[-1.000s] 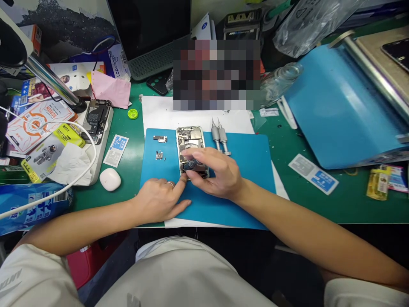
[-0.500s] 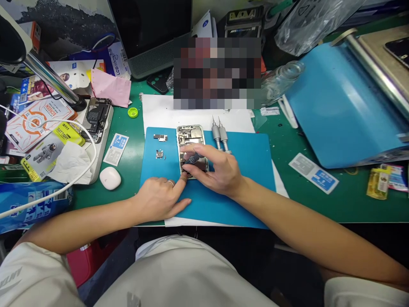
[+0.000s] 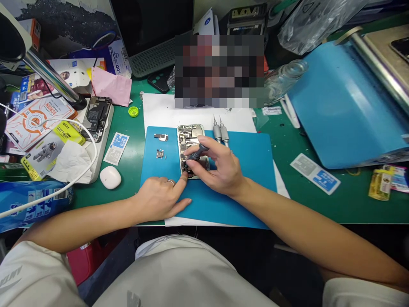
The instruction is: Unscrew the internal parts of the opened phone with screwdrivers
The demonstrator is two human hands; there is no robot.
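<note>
An opened phone [image 3: 188, 137] lies on a blue work mat [image 3: 243, 170], its insides showing. My right hand [image 3: 220, 168] pinches a small dark-handled screwdriver [image 3: 195, 153], tip down on the phone's lower half. My left hand [image 3: 159, 198] rests flat on the mat with a ring on one finger, and its fingertip presses the phone's near left corner. Two small metal parts [image 3: 160, 145] lie on the mat left of the phone.
Two grey screwdrivers [image 3: 220, 134] lie just right of the phone. Another opened phone [image 3: 96, 115], a white earbud case [image 3: 110, 178], a white cable [image 3: 64, 187] and packaging crowd the left. A blue film roll [image 3: 345, 98] fills the right.
My right hand has shifted slightly up the phone and tilted the screwdriver's handle up and to the right. My left hand has stayed put.
</note>
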